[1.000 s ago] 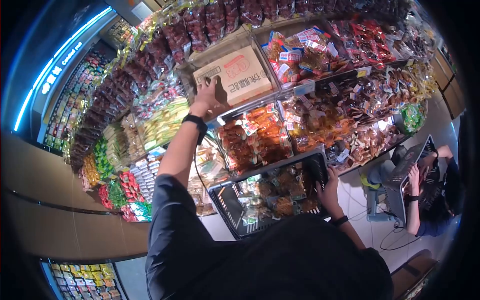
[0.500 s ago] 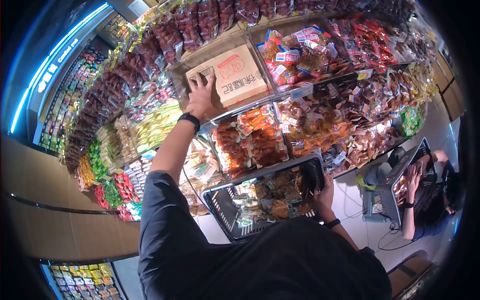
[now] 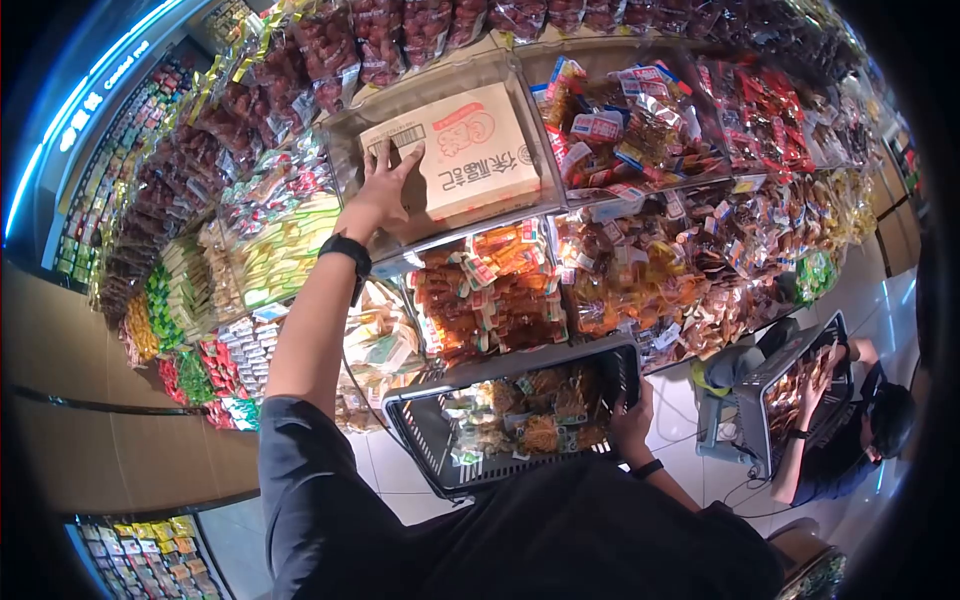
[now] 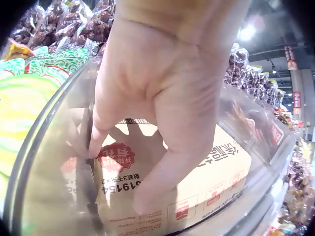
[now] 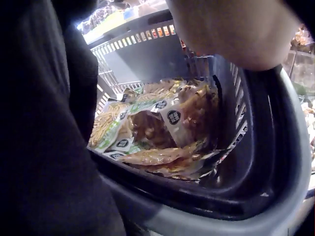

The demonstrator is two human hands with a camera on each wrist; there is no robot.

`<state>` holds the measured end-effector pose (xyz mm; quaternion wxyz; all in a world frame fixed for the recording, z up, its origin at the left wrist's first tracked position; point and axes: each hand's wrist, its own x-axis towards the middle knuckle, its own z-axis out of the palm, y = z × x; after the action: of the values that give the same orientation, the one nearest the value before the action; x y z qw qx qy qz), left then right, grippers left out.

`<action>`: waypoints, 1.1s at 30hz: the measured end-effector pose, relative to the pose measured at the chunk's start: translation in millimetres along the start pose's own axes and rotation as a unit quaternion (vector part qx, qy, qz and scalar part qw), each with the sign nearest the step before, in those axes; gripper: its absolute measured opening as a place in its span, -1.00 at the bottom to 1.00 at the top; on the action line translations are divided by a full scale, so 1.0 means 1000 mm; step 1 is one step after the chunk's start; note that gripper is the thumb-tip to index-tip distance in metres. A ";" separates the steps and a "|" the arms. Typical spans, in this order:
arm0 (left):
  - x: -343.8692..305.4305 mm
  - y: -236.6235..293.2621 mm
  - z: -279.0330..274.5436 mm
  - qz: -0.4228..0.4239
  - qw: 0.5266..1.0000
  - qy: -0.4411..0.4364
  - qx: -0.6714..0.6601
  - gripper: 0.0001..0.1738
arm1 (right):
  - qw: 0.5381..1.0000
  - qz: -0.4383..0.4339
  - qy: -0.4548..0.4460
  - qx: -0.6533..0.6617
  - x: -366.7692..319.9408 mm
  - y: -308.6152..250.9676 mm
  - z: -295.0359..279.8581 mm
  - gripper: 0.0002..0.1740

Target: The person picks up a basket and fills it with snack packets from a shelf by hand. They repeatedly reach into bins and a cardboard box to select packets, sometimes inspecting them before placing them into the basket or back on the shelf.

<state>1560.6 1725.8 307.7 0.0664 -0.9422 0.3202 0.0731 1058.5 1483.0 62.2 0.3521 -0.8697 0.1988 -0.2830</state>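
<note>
My left hand point(image 3: 382, 192) is spread over the left part of a cardboard box point(image 3: 485, 165) with red and dark print, inside a clear display bin. In the left wrist view, the fingers of the hand point(image 4: 162, 93) straddle the edge of the box point(image 4: 197, 189), with the thumb side lower; whether every fingertip touches it is unclear. My right hand point(image 3: 632, 425) grips the right end of a dark basket point(image 3: 510, 362), fingers over its rim. Packaged food point(image 5: 152, 128) lies in the basket; above it the right hand point(image 5: 241, 37) shows only partly, fingers hidden.
Bins of bagged snacks point(image 3: 635, 125) and orange packets point(image 3: 490, 290) surround the box. Dark red bags point(image 3: 380, 45) line the back. At the right, another person point(image 3: 850, 440) holds a second basket point(image 3: 765, 405) near a stool.
The head view has shifted, and the display looks larger. My left hand has spread its fingers more over the box. At the right, the other person's head has come into view.
</note>
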 end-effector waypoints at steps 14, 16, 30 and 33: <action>-0.126 0.088 -0.024 0.131 0.914 0.319 -0.215 -0.79 | 0.997 0.045 0.013 -0.057 -0.006 0.013 0.007 -0.36; -0.194 0.114 -0.010 0.131 0.905 0.315 -0.254 -0.94 | 0.999 0.025 0.028 -0.027 -0.004 0.012 0.006 -0.35; -0.425 0.126 0.262 -0.304 0.758 0.208 -0.539 -0.17 | 0.994 -0.030 -0.006 -0.109 0.012 -0.009 -0.010 -0.31; -0.428 0.146 0.276 -0.272 0.778 0.170 -0.541 -0.28 | 0.986 -0.130 -0.011 -0.105 0.004 -0.033 -0.015 -0.41</action>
<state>1109.2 1912.8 102.4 -0.4923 -0.8682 -0.0353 0.0512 1056.7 1495.3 96.8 0.2212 -0.9234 0.1092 -0.2942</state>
